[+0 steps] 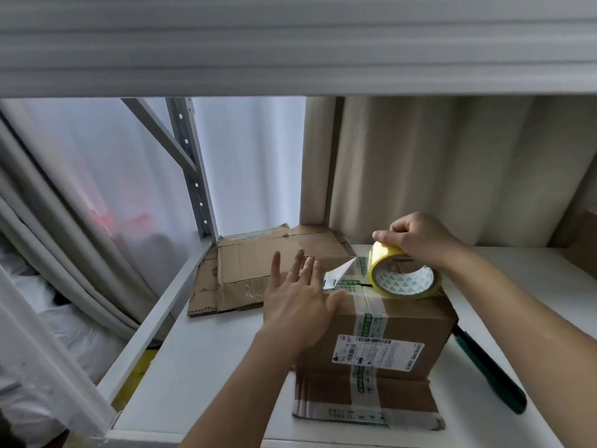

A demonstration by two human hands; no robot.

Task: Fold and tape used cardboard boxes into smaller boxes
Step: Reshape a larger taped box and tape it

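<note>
tape drawn across the box top

the box (378, 328) stands on a white shelf (206, 360), directly under both hands. its long axis runs left to right across the view, and the face with a white label (378, 352) points toward the person. an old strip of green-printed tape runs down the middle of that face and onto a flap (365, 399) that lies flat on the shelf below the left wrist

the left hand (298, 302) lies flat on the left part of the box top, fingers straight and spread, thumb pointing right along the top front edge; it grips nothing, only presses down

the right hand (420, 239) sits above the far right corner of the box, fingers curled over the rim of the roll (403, 276) and gripping it. the roll is yellowish, stands on edge on the box top just below that hand, and its open core faces the person and slightly right. a length of clear tape (339, 274) stretches from the roll leftward to the fingertips of the left hand, its long axis following the box's, with a shiny triangular glare near the left fingers

beyond the left fingertips a flattened carton (255, 266) lies on the shelf, reaching back to the curtain (452, 169). below and right of the right forearm a dark green tool (491, 373) lies on the shelf, slanting from the box's right side toward the near right; what kind of tool it is cannot be told
</note>
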